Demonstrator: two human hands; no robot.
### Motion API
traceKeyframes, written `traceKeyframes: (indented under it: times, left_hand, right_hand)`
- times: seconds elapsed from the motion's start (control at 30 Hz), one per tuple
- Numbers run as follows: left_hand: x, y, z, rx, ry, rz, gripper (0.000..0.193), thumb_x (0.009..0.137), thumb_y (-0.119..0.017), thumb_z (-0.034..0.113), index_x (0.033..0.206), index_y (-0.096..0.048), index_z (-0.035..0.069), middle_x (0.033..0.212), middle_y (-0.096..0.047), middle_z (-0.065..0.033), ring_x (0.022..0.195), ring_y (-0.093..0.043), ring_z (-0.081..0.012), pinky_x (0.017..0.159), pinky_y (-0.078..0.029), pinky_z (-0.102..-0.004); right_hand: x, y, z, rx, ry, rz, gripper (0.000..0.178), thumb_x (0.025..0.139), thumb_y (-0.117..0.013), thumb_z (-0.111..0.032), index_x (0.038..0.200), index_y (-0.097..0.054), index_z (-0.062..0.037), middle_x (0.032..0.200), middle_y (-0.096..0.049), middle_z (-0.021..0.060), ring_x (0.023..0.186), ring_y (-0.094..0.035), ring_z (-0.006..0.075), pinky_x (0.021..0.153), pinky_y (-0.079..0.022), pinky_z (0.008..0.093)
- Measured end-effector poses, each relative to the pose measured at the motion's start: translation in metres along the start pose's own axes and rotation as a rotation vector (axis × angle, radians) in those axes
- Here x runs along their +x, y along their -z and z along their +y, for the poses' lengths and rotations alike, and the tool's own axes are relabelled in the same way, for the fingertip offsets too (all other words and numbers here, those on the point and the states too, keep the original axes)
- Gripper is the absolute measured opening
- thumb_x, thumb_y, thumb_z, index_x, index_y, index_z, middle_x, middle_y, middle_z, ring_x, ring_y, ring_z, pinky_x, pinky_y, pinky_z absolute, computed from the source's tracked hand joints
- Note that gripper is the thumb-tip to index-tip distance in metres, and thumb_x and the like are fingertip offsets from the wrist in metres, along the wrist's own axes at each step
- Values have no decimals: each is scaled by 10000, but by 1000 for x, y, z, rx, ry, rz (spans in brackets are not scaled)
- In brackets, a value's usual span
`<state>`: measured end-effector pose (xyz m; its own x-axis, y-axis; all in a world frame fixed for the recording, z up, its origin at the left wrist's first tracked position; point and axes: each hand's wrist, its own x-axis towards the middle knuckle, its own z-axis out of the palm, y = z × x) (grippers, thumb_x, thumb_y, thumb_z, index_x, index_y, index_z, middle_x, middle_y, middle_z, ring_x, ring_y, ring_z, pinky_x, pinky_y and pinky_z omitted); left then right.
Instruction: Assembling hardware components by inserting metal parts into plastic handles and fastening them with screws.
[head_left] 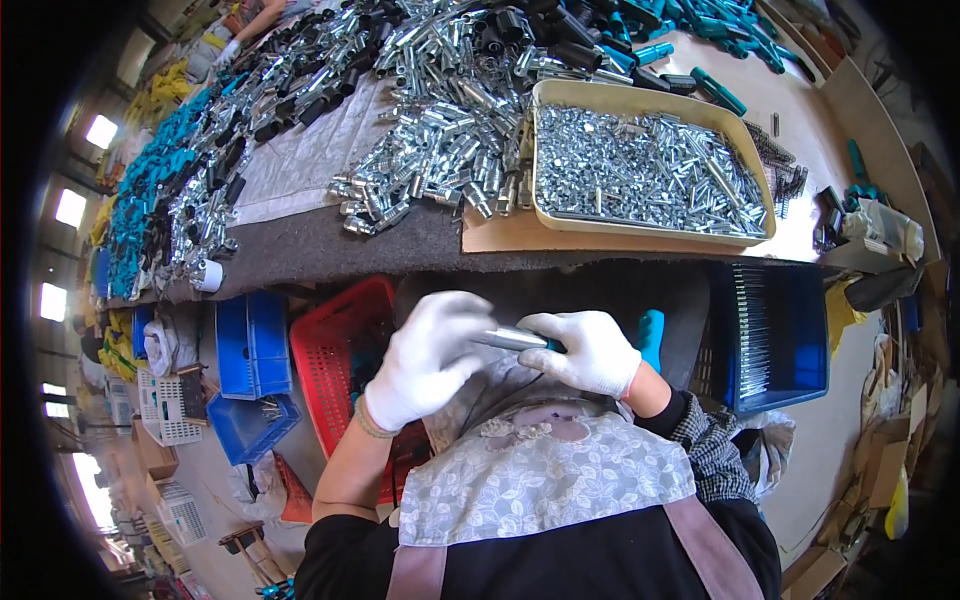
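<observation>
Both my hands wear white gloves and meet over my lap, below the table edge. My left hand (pixel 432 352) and my right hand (pixel 588 350) together grip one small tool (pixel 512 340) with a silver metal shaft and a teal handle end. The left hand closes on the silver shaft; the right hand wraps the teal end. A beige tray (pixel 548 212) full of small silver metal parts sits on the table just beyond my hands. A heap of silver metal tubes (pixel 440 140) lies to the tray's left.
Teal handles (pixel 715 25) pile at the table's far right, teal and black ones (pixel 165 185) along its left. A red basket (pixel 335 365) and blue crates (pixel 250 345) stand on the floor at left, a blue bin (pixel 775 335) at right. Another person's gloved hand (pixel 232 48) shows far left.
</observation>
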<state>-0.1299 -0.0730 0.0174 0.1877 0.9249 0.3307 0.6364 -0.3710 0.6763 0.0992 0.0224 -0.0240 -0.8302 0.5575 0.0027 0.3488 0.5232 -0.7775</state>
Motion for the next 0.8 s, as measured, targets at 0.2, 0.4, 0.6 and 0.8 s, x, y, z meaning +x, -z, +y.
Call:
traceKeyframes:
  times: [0.2,0.4,0.6,0.8]
  left_hand:
    - [-5,-7,5,-81,315,-62,193,843,-657,45,1034,-683,31,956,-655,-109,868,-653,-257,795,-525,-329]
    - [-18,-14,-9,-228,449,59,292,859,-729,176,1098,-657,25,1017,-645,-121,902,-653,-221,813,-528,-334]
    - [-12,-15,4,-7,-219,-33,230,833,-690,127,1050,-682,51,852,-679,-95,691,-661,-251,633,-532,-360]
    - [-16,-13,-13,-110,67,-12,357,868,-750,310,1093,-659,48,878,-673,-106,742,-673,-215,667,-534,-328]
  right_hand:
    - [-3,-4,2,-73,65,52,376,881,-664,-397,1127,-669,-113,859,-692,158,803,-682,352,699,-534,431]
    - [-2,-4,-3,-139,38,59,383,869,-674,-384,1136,-664,-109,864,-694,158,800,-684,342,699,-538,424]
    - [5,24,20,648,-173,-582,359,910,-707,-351,1047,-718,-20,682,-644,59,554,-610,152,531,-477,296]
    - [7,12,10,45,234,-22,329,864,-695,-378,989,-706,-74,778,-683,153,740,-687,306,661,-528,398]
